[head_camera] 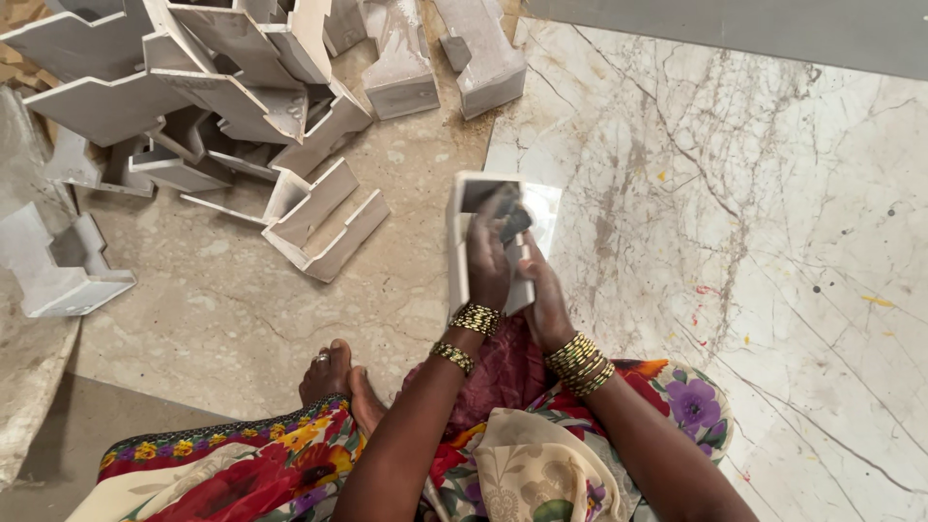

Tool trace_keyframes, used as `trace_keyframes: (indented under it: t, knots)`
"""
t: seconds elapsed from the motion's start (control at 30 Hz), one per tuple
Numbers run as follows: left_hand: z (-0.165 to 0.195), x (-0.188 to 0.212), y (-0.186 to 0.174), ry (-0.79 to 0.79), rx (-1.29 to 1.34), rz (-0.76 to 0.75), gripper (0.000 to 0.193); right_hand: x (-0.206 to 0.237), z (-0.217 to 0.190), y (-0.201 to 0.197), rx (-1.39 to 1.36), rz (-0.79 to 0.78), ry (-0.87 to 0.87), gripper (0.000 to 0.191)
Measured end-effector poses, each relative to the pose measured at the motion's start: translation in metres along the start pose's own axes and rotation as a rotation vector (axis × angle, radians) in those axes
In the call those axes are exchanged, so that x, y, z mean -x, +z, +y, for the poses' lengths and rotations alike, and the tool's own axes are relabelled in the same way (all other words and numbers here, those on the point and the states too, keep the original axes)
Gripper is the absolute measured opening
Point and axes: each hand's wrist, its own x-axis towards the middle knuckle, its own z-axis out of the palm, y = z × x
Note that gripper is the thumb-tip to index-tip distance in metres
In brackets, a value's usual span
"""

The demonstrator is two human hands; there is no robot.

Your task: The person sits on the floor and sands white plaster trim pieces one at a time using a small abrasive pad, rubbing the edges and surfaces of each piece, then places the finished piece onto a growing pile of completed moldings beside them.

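Mid-job, I'd judge: L hand [486,263] wraps fingers round one grey-white bracket [458,242] w/ R hand [541,295] pressing a dark pad [513,223] on its face, while the pile [232,106], up-left of bracket, lies untouched.

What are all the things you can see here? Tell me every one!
Grey moulded piece: one, pale grey, held upright in both hands at centre.
Dark pad: one, blackish, pressed to the held piece by the right hand.
Pile of moulded pieces: many, pale grey, heaped on the floor at upper left.
Marble floor: one, cream with brown veins and paint specks, right side.
Bangles: several, gold, on both wrists.
Floral cloth: one, red, yellow, purple, over the lap.
Foot: one, bare, with toe ring.
Left hand: grips the piece.
Right hand: supports it.
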Motion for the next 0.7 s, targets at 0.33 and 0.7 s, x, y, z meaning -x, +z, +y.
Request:
trace_keyframes:
  t: [0.33,0.7]
  knots:
    - [-0.031,0.004,-0.009,0.023,-0.358,-0.222,0.042,0.002,0.001,-0.011,-0.383,0.190,0.310,0.063]
    - [-0.023,0.036,0.000,-0.714,0.131,-0.113,0.040,-0.002,-0.032,-0.012,-0.473,0.072,0.138,0.077]
